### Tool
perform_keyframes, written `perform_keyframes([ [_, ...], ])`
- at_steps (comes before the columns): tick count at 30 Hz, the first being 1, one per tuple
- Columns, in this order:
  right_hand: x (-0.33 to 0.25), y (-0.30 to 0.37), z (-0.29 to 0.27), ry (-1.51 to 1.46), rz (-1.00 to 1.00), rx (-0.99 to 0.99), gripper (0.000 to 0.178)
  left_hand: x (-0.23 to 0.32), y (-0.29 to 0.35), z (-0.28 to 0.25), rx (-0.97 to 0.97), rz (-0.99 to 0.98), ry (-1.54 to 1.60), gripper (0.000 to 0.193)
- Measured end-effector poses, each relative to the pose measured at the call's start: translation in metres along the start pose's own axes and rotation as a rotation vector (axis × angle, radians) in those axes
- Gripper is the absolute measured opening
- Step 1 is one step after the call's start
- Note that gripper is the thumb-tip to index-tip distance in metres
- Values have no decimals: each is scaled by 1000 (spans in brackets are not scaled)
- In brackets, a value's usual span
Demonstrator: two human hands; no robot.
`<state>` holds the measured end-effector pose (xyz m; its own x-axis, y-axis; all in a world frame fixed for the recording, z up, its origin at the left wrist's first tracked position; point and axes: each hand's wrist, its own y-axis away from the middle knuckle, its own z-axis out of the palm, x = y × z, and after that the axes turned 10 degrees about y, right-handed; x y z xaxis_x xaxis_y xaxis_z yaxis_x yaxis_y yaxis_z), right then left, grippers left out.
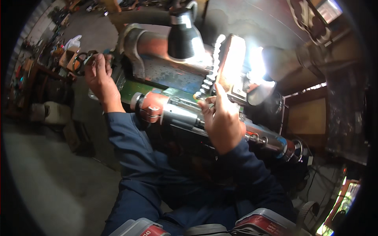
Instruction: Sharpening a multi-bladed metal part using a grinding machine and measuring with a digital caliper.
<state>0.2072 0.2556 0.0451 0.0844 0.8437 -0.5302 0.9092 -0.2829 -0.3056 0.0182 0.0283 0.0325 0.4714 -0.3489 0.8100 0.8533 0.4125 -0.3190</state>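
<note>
My left hand (pixel 101 80) is raised at the left end of the machine. Its fingers are curled against a black ring-shaped handle (pixel 77 63). My right hand (pixel 223 124) hovers over the middle of the machine, index finger stretched upward, thumb and other fingers drawn together. Whatever they pinch is too small to make out. Just left of that hand lies a shiny metal cylinder (pixel 181 113), fitted into a reddish-brown clamp collar (pixel 154 106). A segmented coolant hose (pixel 211 74) comes down behind my right fingertips.
A black lamp shade (pixel 184 39) hangs over the machine's far side. Bright light (pixel 258 65) glares at the right, near a pale upright block (pixel 233 59). A metal ring (pixel 300 151) sits at the machine's right end. Plastic cases (pixel 262 222) show at the lower edge.
</note>
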Motion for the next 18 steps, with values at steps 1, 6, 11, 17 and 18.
perform_keyframes([
  [1, -8, 15, -16, 62, -111, 41, 55, 11, 7, 3, -124, 88, 23, 15],
  [6, 48, 103, -70, -89, -240, -56, 44, 26, 88, 42, -563, 181, -230, 13],
  [11, 112, 146, -161, 145, 114, 186, 28, 11, 124, 82, -859, 54, -577, 36],
  [17, 176, 149, -248, 182, 311, 464, 31, -13, 132, 81, -1001, -181, -567, 26],
  [18, 188, 143, -261, 169, 340, 451, 31, -12, 132, 84, -995, -175, -565, 26],
])
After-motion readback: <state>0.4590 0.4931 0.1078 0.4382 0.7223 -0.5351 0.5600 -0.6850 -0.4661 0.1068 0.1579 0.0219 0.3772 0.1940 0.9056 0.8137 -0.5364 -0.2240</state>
